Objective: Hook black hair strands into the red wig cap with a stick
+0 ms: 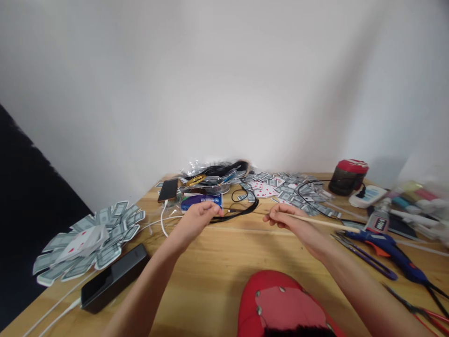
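Note:
My left hand [199, 216] is closed with its fingertips pinched over the wooden table [217, 262], just in front of a blue-and-white box [200, 201] and touching a loop of black cable [242, 209]. Whether it holds the cable is unclear. My right hand [286, 217] grips a thin wooden stick [329, 223] that runs off to the right, above the table. The two hands are about a hand's width apart. A red object with a pink patch [280, 304] lies close to me at the bottom.
A fan of playing cards [91, 238] and a black power bank [114, 277] lie at the left. A phone [169, 189], a plastic bag of items [213, 175] and scattered cards [287, 189] sit at the back. Blue glue gun [386, 248], scissors [365, 257], red-lidded sharpener [348, 177] right.

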Available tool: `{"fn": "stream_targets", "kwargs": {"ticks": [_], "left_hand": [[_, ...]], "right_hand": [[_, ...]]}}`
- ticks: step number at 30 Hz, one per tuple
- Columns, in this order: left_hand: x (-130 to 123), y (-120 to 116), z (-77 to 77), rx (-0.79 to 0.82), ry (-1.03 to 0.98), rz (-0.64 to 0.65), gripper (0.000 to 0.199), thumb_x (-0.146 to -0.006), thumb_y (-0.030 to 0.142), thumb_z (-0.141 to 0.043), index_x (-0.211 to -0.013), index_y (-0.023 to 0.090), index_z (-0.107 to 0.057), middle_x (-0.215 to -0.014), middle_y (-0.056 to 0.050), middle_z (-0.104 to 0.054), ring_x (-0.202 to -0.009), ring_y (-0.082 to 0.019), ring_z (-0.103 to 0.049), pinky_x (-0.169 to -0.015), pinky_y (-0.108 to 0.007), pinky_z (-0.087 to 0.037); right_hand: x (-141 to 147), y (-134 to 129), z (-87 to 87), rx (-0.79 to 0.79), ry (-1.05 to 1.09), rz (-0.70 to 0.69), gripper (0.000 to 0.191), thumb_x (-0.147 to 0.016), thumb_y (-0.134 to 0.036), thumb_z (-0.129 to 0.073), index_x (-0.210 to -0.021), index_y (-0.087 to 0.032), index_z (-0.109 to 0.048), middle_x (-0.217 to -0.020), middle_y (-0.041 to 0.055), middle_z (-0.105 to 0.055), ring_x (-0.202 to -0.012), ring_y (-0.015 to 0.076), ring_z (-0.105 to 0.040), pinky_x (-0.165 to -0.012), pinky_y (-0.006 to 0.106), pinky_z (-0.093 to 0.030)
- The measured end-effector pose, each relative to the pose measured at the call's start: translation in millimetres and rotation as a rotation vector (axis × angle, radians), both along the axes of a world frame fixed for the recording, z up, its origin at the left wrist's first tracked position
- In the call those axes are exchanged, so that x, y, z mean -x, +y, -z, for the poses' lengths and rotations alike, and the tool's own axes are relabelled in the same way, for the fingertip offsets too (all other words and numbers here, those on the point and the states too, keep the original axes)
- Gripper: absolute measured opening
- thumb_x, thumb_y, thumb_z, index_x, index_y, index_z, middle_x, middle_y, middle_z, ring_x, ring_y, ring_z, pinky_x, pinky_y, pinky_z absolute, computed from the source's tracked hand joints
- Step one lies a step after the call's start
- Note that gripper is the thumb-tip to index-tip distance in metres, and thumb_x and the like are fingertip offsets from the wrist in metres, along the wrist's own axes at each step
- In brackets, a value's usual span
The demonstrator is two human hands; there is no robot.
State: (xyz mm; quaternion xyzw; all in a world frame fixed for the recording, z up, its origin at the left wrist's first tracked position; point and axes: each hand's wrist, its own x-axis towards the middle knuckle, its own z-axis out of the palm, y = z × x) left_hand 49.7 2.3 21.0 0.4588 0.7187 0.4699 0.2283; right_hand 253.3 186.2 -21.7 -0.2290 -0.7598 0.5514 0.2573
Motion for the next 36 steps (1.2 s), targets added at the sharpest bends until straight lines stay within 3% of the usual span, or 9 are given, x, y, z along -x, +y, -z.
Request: {"fn": "stream_targets", "kwargs": {"ticks": [2,5,8,12,16,24,27,30,36], "left_hand": [[4.3,-2.5,3.8,0.034,0.153,-0.059,0.021,-0.083,0.038,-0.062,-0.073,0.02,-0.068,-0.065,-0.001,-0.059,-0.064,-0.017,-0.055,-0.06,-0.024,-0.039],[7.2,-9.0,8.4,0.076,0.33,-0.16,0.013,-0.081,0.031,-0.063,-0.083,0.022,-0.073,-0.086,-0.007,-0.071,-0.086,-0.027,-0.064,-0.078,-0.033,-0.045],[5.3,-15.3,5.3,0.067,0.44,-0.234,0.019,-0.081,0.027,-0.063,-0.096,0.021,-0.074,-0.108,-0.013,-0.073,-0.105,-0.035,-0.064,-0.099,-0.048,-0.039],[-3.5,-16.9,-7.1,-0.012,0.49,-0.247,0.018,-0.086,0.026,-0.06,-0.097,0.022,-0.073,-0.106,-0.011,-0.076,-0.106,-0.034,-0.066,-0.111,-0.055,-0.027],[-21.3,-7.8,-6.7,-0.144,0.449,-0.154,0.024,-0.091,0.023,-0.053,-0.105,0.021,-0.072,-0.112,-0.008,-0.076,-0.106,-0.026,-0.068,-0.098,-0.039,-0.048],[-60.1,10.3,22.2,-0.2,0.237,0.138,0.031,-0.088,0.029,-0.066,-0.117,0.021,-0.071,-0.122,-0.005,-0.072,-0.114,-0.022,-0.066,-0.1,-0.03,-0.046],[-62.3,10.4,23.0,-0.151,0.16,0.169,0.017,-0.09,0.028,-0.063,-0.096,0.021,-0.077,-0.1,-0.003,-0.079,-0.092,-0.021,-0.071,-0.084,-0.028,-0.05],[-57.7,7.8,19.0,-0.092,0.115,0.134,0.026,-0.091,0.027,-0.06,-0.072,0.018,-0.075,-0.075,-0.003,-0.076,-0.071,-0.019,-0.066,-0.065,-0.026,-0.045],[-41.6,-1.3,5.9,-0.042,0.015,0.152,0.022,-0.086,0.023,-0.064,-0.066,0.016,-0.072,-0.062,-0.001,-0.069,-0.058,-0.014,-0.054,-0.059,-0.024,-0.035]], "right_hand": [[-2.5,4.9,-0.1,-0.069,-0.006,0.03,0.022,-0.084,-0.042,-0.057,-0.075,-0.022,-0.06,-0.089,0.0069,-0.074,-0.086,0.0239,-0.065,-0.075,0.035,-0.045],[-5.6,9.5,-3.6,-0.185,-0.028,0.069,0.023,-0.082,-0.042,-0.058,-0.072,-0.022,-0.06,-0.083,0.0057,-0.072,-0.083,0.0247,-0.063,-0.073,0.035,-0.043],[-8.3,7.6,-11.6,-0.288,-0.07,0.093,0.024,-0.081,-0.043,-0.06,-0.07,-0.022,-0.059,-0.07,0.0019,-0.066,-0.068,0.0214,-0.056,-0.062,0.032,-0.038],[-11.0,-2.1,-23.2,-0.395,-0.105,0.108,0.024,-0.082,-0.043,-0.058,-0.069,-0.023,-0.058,-0.063,-0.0005,-0.058,-0.061,0.0186,-0.049,-0.058,0.03,-0.034],[-10.7,-18.2,-31.4,-0.457,-0.129,0.07,0.023,-0.085,-0.041,-0.055,-0.074,-0.023,-0.062,-0.065,0.0,-0.06,-0.06,0.0186,-0.05,-0.057,0.029,-0.035],[-16.4,-50.6,-40.5,-0.562,-0.091,-0.056,0.02,-0.094,-0.035,-0.049,-0.085,-0.023,-0.063,-0.078,0.0016,-0.067,-0.07,0.0193,-0.057,-0.061,0.028,-0.042],[-19.2,-48.9,-41.1,-0.589,-0.084,-0.052,0.019,-0.095,-0.033,-0.049,-0.086,-0.023,-0.062,-0.079,0.0012,-0.067,-0.071,0.0191,-0.059,-0.06,0.027,-0.043],[-17.8,-42.4,-37.1,-0.716,-0.087,-0.037,0.016,-0.097,-0.027,-0.048,-0.086,-0.022,-0.06,-0.079,0.0009,-0.067,-0.069,0.0176,-0.06,-0.062,0.027,-0.044],[-4.7,-36.3,-19.6,-1.002,-0.121,-0.058,0.02,-0.096,-0.016,-0.043,-0.083,-0.019,-0.058,-0.079,0.0064,-0.066,-0.074,0.0237,-0.061,-0.068,0.034,-0.043]]}}
